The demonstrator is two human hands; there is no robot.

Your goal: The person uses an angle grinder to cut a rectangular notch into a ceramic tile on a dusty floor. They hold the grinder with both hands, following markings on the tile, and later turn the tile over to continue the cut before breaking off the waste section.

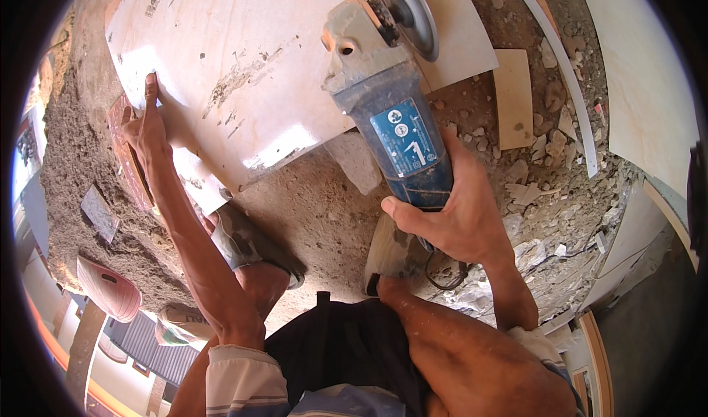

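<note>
My right hand point(450, 218) is wrapped round the body of a blue angle grinder point(405, 144), its metal disc point(417, 15) over the upper right part of a large white marbled tile point(258, 63). At the tile's left edge is my left hand point(147, 126), index finger extended on the surface and the other fingers curled at the edge. A reddish narrow piece point(122, 133) lies beside that hand, partly hidden by it. Dark marks show on the tile.
Rubble point(553, 122), a tan tile strip point(512, 96) and a thin white strip point(568, 70) lie right. A large tile point(638, 56) is at the far right. My shod feet are below the tile. A pink sandal point(109, 288) lies left; a cord loops near my right foot.
</note>
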